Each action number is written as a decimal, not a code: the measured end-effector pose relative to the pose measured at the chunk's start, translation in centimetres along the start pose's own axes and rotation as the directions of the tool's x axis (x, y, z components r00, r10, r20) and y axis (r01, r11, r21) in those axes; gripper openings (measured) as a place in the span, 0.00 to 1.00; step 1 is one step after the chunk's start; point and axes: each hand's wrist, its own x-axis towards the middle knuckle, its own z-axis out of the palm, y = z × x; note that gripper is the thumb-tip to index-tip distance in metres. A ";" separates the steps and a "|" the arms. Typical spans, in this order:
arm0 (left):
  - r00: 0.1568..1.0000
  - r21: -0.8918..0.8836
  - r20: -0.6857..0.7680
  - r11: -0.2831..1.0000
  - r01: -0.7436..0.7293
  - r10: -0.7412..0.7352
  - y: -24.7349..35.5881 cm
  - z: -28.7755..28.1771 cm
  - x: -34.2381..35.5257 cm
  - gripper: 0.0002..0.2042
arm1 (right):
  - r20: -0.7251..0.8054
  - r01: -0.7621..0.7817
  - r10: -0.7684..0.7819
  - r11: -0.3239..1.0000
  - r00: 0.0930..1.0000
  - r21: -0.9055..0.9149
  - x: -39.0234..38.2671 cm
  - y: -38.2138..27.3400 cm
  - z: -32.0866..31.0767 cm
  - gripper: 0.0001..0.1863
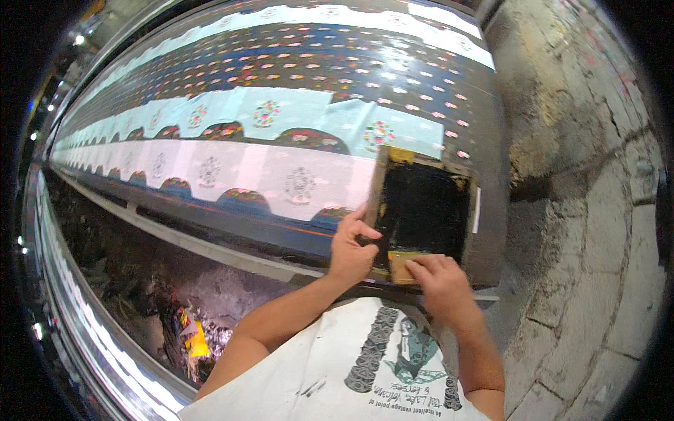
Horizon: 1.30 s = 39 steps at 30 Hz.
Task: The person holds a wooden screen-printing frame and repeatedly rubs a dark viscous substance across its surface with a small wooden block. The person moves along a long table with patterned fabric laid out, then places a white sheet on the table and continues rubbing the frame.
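One long bench (210, 245) is seen running far away to the left, and it is covered from end to end by a printed cloth (281, 98). Dark blue bands with small pink and white dots are shown on the cloth, and pale bands with round flower shapes and dark arches are laid between them. On the right, a rough grey stone floor (590, 210) is seen, cracked in places. Under the bench, at the lower left, a heap of rubbish (189, 333) with a yellow scrap in it is seen on the dark ground.

At the near end of the cloth, a wooden printing frame (425, 210) is laid flat. Its middle is filled with black, and yellow smears are seen on its top corner. Its left side is held by the left hand (351, 249), with the fingers curled round the wood and the thumb pointed up along the edge. At the frame's bottom edge, a small yellowish block (400, 263) is pressed down by the right hand (439, 277), whose fingers are bent over it and closed on it. The two hands are kept near each other, not touching. A white shirt (337, 365) with a dark picture is seen at the bottom.
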 end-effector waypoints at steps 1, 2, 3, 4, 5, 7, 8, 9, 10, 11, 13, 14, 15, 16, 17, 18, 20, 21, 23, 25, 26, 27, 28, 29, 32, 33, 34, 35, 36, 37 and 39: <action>0.999 0.125 0.040 0.992 -0.018 0.013 0.3 -0.5 0.0 0.10 | 0.051 -0.011 0.011 1.000 0.999 0.001 0.4 0.6 -0.7 0.25; 0.999 0.124 0.042 0.992 -0.014 0.009 0.4 -0.5 0.0 0.10 | 0.090 -0.012 0.008 0.999 0.996 0.044 1.1 1.3 -1.7 0.25; 0.999 0.115 0.047 0.993 -0.010 0.004 0.5 -0.3 0.0 0.10 | 0.133 -0.019 0.008 0.997 0.991 0.080 2.2 2.1 -2.9 0.24; 0.999 0.130 0.043 0.991 0.000 -0.006 0.7 -0.5 0.0 0.10 | 0.175 -0.029 0.008 0.993 0.985 0.116 3.5 3.0 -3.8 0.23; 0.999 0.144 0.048 0.990 0.009 -0.016 1.2 -0.4 0.0 0.10 | 0.133 -0.026 0.007 0.990 0.991 0.137 4.7 3.9 -4.1 0.22; 0.998 0.156 0.054 0.988 0.008 -0.016 1.3 -0.4 0.1 0.10 | 0.049 -0.013 0.004 0.984 0.999 0.180 7.4 5.9 -4.2 0.21; 0.998 0.155 0.057 0.988 -0.001 -0.008 1.0 -0.4 0.1 0.10 | 0.009 -0.036 0.035 0.986 0.999 0.161 8.7 6.6 -4.1 0.22; 0.998 0.156 0.060 0.988 -0.010 0.000 0.9 -0.4 0.1 0.10 | -0.033 -0.061 0.066 0.988 0.997 0.145 9.7 7.5 -3.9 0.22; 0.998 0.158 0.061 0.987 -0.007 -0.003 0.9 -0.4 0.1 0.11 | -0.094 -0.036 0.044 0.995 0.995 0.089 10.5 8.7 -3.5 0.24; 0.998 0.160 0.058 0.987 -0.001 -0.008 0.8 -0.4 0.1 0.11 | -0.116 -0.067 0.077 0.994 0.990 0.086 11.1 8.9 -3.2 0.26; 0.999 0.177 0.052 0.984 -0.017 0.008 0.8 -0.3 0.1 0.11 | -0.163 -0.132 0.144 0.988 0.976 0.081 11.8 9.0 -2.9 0.28; 0.998 0.193 0.050 0.981 -0.035 0.026 0.9 -0.3 0.0 0.11 | -0.142 -0.148 0.159 0.985 0.977 0.084 11.8 9.0 -2.8 0.29; 0.998 0.209 0.049 0.976 -0.054 0.044 1.0 -0.4 0.0 0.11 | -0.151 -0.159 0.170 0.984 0.974 0.084 11.9 9.0 -2.6 0.29; 0.998 0.192 0.058 0.981 -0.033 0.023 1.0 -0.7 0.1 0.11 | -0.162 -0.170 0.182 0.982 0.970 0.085 11.9 8.9 -2.5 0.29; 0.998 0.171 0.070 0.985 -0.013 0.000 1.0 -0.8 0.2 0.11 | -0.172 -0.186 0.198 0.979 0.965 0.083 11.7 8.7 -2.5 0.29; 0.998 0.166 0.069 0.986 -0.004 -0.008 1.0 -0.9 0.1 0.10 | -0.170 -0.175 0.185 0.982 0.968 0.071 11.6 8.6 -2.3 0.29; 0.998 0.167 0.055 0.986 0.000 -0.009 1.2 -0.9 0.0 0.10 | -0.172 -0.155 0.160 0.987 0.972 0.044 11.5 8.4 -1.9 0.29; 0.999 0.174 0.044 0.985 -0.008 0.000 1.4 -0.8 0.0 0.10 | -0.186 -0.116 0.119 0.993 0.975 0.026 11.3 8.2 -1.6 0.28; 0.999 0.212 0.045 0.977 -0.037 0.028 1.5 -0.9 0.0 0.09 | -0.214 -0.051 0.046 0.999 0.976 -0.017 10.0 7.3 -0.8 0.28; 0.998 0.231 0.056 0.972 -0.039 0.026 1.7 -0.8 0.1 0.08 | -0.194 -0.047 0.033 0.996 0.981 -0.071 8.1 5.7 -0.2 0.28; 0.998 0.234 0.064 0.972 -0.029 0.014 2.1 -0.7 0.2 0.08 | -0.193 -0.064 0.049 0.995 0.980 -0.071 6.9 4.9 0.2 0.27; 0.998 0.238 0.070 0.971 -0.022 0.006 2.3 -0.7 0.2 0.07 | -0.194 -0.078 0.062 0.994 0.979 -0.072 5.9 4.2 0.6 0.27; 0.997 0.230 0.070 0.973 0.002 -0.019 1.9 -0.8 0.1 0.07 | -0.179 -0.070 0.055 0.995 0.982 -0.077 4.9 3.3 0.7 0.27; 0.997 0.231 0.073 0.973 0.010 -0.027 1.8 -0.9 0.1 0.07 | -0.167 -0.057 0.044 0.995 0.985 -0.076 4.0 2.6 1.0 0.27; 0.999 0.198 0.052 0.980 0.005 -0.016 1.2 -0.8 0.0 0.08 | -0.128 -0.029 0.021 0.998 0.992 -0.059 1.5 0.4 1.4 0.26; 0.999 0.198 0.048 0.980 0.010 -0.020 1.3 -0.9 0.0 0.08 | -0.113 -0.030 0.025 0.999 0.993 -0.045 0.9 -0.3 1.4 0.26; 0.999 0.199 0.040 0.980 0.017 -0.025 1.4 -0.9 0.0 0.09 | -0.102 -0.023 0.018 0.998 0.995 -0.053 0.3 -0.6 1.5 0.27; 0.998 0.190 0.049 0.982 0.021 -0.031 1.5 -0.5 0.2 0.09 | -0.099 -0.027 0.021 0.998 0.995 -0.058 -0.6 -0.6 1.8 0.27; 0.998 0.185 0.051 0.982 0.030 -0.040 1.6 -0.4 0.2 0.09 | -0.092 -0.026 0.021 0.998 0.996 -0.060 -1.2 -0.8 1.9 0.28; 0.998 0.179 0.049 0.983 0.040 -0.049 1.5 -0.2 0.3 0.10 | -0.080 -0.035 0.032 0.999 0.996 -0.030 -1.7 -1.0 1.9 0.28; 0.998 0.102 0.054 0.995 0.008 -0.013 0.8 -0.2 0.3 0.10 | -0.061 -0.043 0.045 0.998 0.997 0.035 -2.5 -0.7 1.8 0.29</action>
